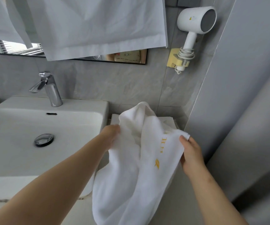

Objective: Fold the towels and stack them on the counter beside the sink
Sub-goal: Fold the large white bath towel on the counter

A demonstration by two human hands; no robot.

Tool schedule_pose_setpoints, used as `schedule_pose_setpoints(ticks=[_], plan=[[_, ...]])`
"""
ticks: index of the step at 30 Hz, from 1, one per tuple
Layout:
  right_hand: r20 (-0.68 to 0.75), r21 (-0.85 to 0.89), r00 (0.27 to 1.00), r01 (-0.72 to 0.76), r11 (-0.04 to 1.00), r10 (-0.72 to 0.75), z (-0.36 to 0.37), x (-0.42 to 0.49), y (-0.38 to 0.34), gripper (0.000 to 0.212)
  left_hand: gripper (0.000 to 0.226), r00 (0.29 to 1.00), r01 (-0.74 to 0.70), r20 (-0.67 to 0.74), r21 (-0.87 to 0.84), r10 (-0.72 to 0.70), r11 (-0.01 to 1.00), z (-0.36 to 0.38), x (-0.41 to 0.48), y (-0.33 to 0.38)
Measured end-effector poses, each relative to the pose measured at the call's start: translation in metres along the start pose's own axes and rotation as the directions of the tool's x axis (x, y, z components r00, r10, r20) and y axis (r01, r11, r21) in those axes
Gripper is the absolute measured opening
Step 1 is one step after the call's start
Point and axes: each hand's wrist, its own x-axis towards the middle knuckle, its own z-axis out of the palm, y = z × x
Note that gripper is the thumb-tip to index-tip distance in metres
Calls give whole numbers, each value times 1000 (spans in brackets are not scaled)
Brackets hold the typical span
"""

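Note:
A white towel (131, 168) with yellow embroidery hangs loose and crumpled between my hands, right of the sink (25, 127). My left hand (112, 133) grips its upper left edge. My right hand (190, 153) pinches its upper right corner, thumb on top. Behind the towel, folded white towels (114, 118) lie stacked on the counter beside the sink, mostly hidden. The towel's lower end drapes over the counter (176, 205) toward the bottom edge of the view.
A chrome faucet (49, 88) stands behind the basin. Large white cloth (98, 26) hangs over the mirror above. A white hair dryer (196, 25) sits in a yellow wall holder on the right. A grey wall (244, 111) closes the right side.

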Motion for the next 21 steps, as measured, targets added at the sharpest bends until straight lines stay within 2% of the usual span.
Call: schedule_pose_setpoints(ticks=[3, 8, 12, 14, 16, 21], plan=[[-26, 17, 999, 28, 999, -27, -1, 6, -19, 20, 23, 999, -35, -18, -116, 33, 993, -10, -4, 15], [-104, -28, 992, 67, 997, -69, -5, 19, -38, 15, 20, 986, -132, -137, -284, 96, 950, -32, -4, 40], [-160, -75, 982, 95, 993, -106, -11, 32, -54, 21, 17, 968, -174, -238, -434, 73, 884, -52, -1, 54], [-181, -95, 975, 110, 989, -126, -14, 39, -60, 17, 16, 966, -170, -255, -475, 50, 863, -61, 2, 55], [-195, -127, 971, 113, 985, -137, -15, 45, -63, 13, 18, 968, -157, -249, -466, 41, 871, -65, 2, 52], [-163, -268, 985, 17, 963, -62, -14, 49, -41, 26, 18, 965, -104, -262, -325, 17, 940, -54, 7, 17]])
